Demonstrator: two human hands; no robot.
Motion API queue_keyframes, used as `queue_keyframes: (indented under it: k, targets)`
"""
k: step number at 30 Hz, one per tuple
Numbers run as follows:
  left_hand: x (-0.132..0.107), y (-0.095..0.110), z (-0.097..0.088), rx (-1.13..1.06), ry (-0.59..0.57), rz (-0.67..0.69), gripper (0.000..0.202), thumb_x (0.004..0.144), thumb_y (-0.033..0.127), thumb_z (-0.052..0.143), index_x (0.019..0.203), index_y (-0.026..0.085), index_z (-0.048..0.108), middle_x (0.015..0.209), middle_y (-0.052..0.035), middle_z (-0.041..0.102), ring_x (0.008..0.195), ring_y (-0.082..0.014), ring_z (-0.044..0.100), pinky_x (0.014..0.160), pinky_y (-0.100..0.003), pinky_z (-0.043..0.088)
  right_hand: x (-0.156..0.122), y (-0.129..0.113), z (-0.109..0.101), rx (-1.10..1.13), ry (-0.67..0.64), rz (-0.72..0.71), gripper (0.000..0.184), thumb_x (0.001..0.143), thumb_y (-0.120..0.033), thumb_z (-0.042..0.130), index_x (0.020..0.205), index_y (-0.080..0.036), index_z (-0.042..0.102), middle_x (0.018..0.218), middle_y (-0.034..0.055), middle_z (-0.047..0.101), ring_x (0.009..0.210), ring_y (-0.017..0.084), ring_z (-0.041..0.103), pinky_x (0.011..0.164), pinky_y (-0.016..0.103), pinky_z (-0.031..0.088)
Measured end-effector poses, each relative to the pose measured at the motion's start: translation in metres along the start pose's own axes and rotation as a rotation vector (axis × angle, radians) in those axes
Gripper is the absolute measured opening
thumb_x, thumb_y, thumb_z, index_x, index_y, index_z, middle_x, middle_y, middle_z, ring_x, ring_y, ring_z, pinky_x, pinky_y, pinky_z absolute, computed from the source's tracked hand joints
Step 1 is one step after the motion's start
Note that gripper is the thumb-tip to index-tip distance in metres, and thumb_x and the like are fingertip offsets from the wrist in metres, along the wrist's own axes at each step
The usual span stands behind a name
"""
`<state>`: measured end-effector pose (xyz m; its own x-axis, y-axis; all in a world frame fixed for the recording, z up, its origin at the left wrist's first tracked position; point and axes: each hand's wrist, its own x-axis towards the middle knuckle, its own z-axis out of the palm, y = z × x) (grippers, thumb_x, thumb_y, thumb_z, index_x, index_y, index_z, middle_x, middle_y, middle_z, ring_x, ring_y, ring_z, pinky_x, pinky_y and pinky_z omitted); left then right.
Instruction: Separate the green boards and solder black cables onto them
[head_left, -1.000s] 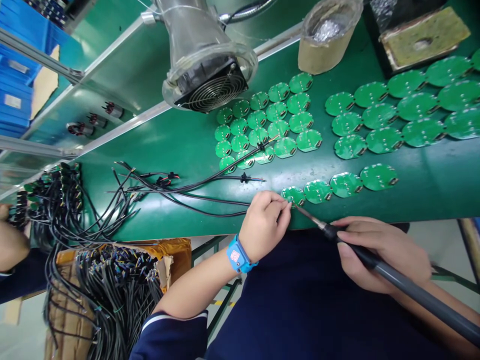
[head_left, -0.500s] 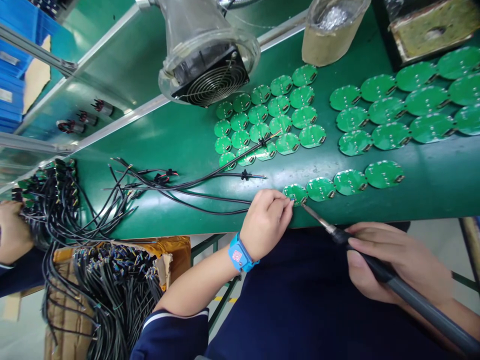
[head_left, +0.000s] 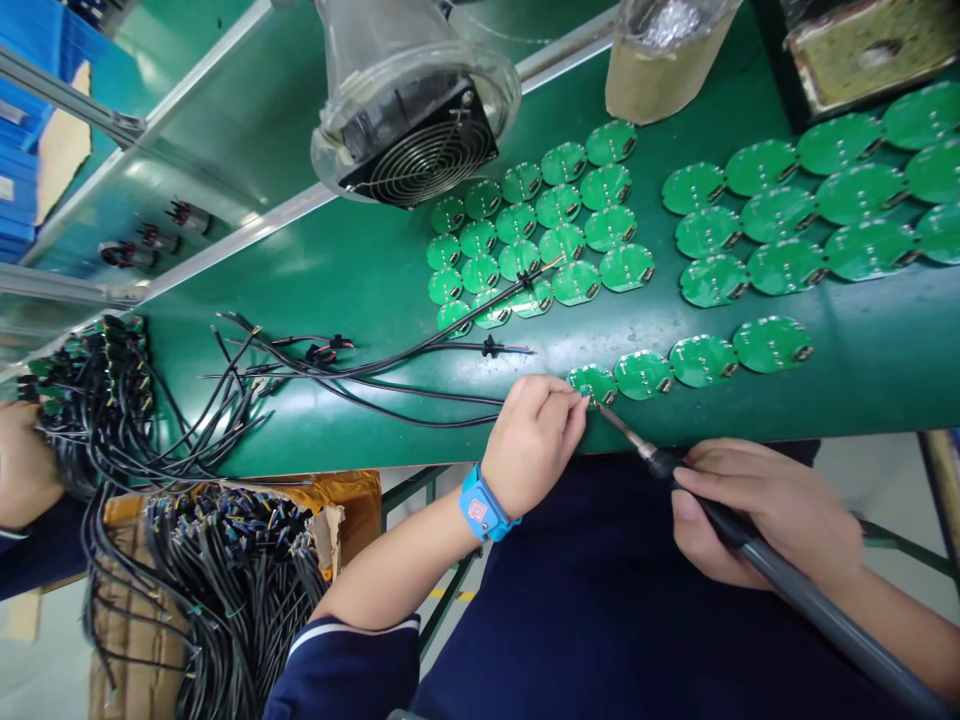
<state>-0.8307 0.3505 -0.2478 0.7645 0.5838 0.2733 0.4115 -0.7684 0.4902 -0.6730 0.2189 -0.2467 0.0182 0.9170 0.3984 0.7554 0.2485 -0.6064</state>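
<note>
My left hand (head_left: 532,440), with a blue wrist strap (head_left: 480,505), is pinched on the end of a thin black cable (head_left: 405,415) at the edge of a small round green board (head_left: 592,380). That board is the leftmost of a short row (head_left: 705,358) near the green table's front edge. My right hand (head_left: 765,510) grips a dark grey soldering iron (head_left: 802,595). Its metal tip (head_left: 619,425) touches the same board right beside my left fingertips.
Many more round green boards lie in two groups (head_left: 532,235) (head_left: 802,210) further back. A fume fan (head_left: 416,130) hangs over the table. Loose black cables (head_left: 300,365) sprawl to the left, with a box full of them (head_left: 225,570) below. Another person's hand (head_left: 22,470) is at the far left.
The view has drifted slightly. The iron's tip stays at the leftmost board, my right hand has shifted a little along the handle, and my left hand keeps its pinch.
</note>
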Motion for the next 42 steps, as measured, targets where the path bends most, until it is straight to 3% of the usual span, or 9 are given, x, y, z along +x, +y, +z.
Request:
queue_keyframes:
  k: [7,16,21,27,33,37,42]
  targets:
    - [0.0,0.0,0.0,0.003,0.014,0.011,0.005,0.082,0.015,0.053,0.082,0.012,0.056,0.084,-0.0081,0.057,0.081,-0.0146,0.053,0.074,-0.029,0.048,0.004,0.0,-0.01,0.003,0.041,0.024,0.004,0.075,-0.018,0.052,0.079,-0.018,0.053,0.057,0.0011,0.061,0.053,0.013,0.06,0.057,0.029,0.054]
    - [0.001,0.002,-0.001,0.002,0.009,0.003,0.005,0.082,0.015,0.053,0.082,0.011,0.056,0.083,-0.0087,0.057,0.081,-0.015,0.052,0.074,-0.029,0.048,0.008,-0.008,0.001,-0.035,-0.03,0.153,0.007,0.077,-0.021,0.049,0.074,-0.018,0.054,0.053,-0.0014,0.057,0.051,0.012,0.057,0.055,0.031,0.052]
    - [0.002,0.006,0.0,0.019,0.007,-0.029,0.006,0.083,0.016,0.052,0.081,0.012,0.056,0.084,-0.008,0.057,0.081,-0.0153,0.052,0.074,-0.03,0.048,0.011,-0.012,0.004,-0.095,-0.061,0.109,0.009,0.074,-0.019,0.051,0.066,-0.02,0.052,0.051,-0.0018,0.056,0.047,0.012,0.054,0.051,0.029,0.05]
    - [0.002,0.011,0.002,0.053,0.02,-0.077,0.007,0.083,0.015,0.05,0.078,0.013,0.053,0.081,-0.0077,0.055,0.08,-0.0161,0.051,0.073,-0.031,0.048,0.009,-0.01,-0.001,-0.063,0.006,0.127,0.005,0.077,-0.021,0.049,0.074,-0.02,0.053,0.054,-0.0006,0.058,0.05,0.013,0.058,0.051,0.028,0.051]
    - [0.004,0.012,-0.002,-0.026,-0.05,-0.169,0.007,0.084,0.017,0.05,0.081,0.014,0.055,0.085,-0.0069,0.053,0.083,-0.0161,0.051,0.076,-0.032,0.047,0.01,-0.007,-0.011,0.055,0.101,0.308,0.007,0.076,-0.025,0.049,0.079,-0.023,0.055,0.06,0.0027,0.058,0.053,0.016,0.06,0.045,0.028,0.049]
    - [0.01,0.009,-0.01,-0.124,-0.119,-0.245,0.006,0.083,0.016,0.051,0.083,0.015,0.057,0.085,-0.0055,0.052,0.082,-0.0151,0.052,0.077,-0.031,0.047,0.016,-0.008,-0.008,0.022,0.17,0.274,0.007,0.074,-0.023,0.053,0.08,-0.023,0.056,0.062,0.0018,0.059,0.055,0.017,0.061,0.045,0.029,0.049]
    - [0.017,0.006,-0.016,-0.173,-0.195,-0.26,0.007,0.082,0.014,0.054,0.08,0.015,0.06,0.082,-0.0044,0.052,0.079,-0.014,0.053,0.075,-0.029,0.048,0.017,-0.008,-0.003,0.01,0.14,0.239,0.011,0.074,-0.021,0.056,0.085,-0.025,0.055,0.064,0.0004,0.061,0.058,0.017,0.062,0.049,0.03,0.051]
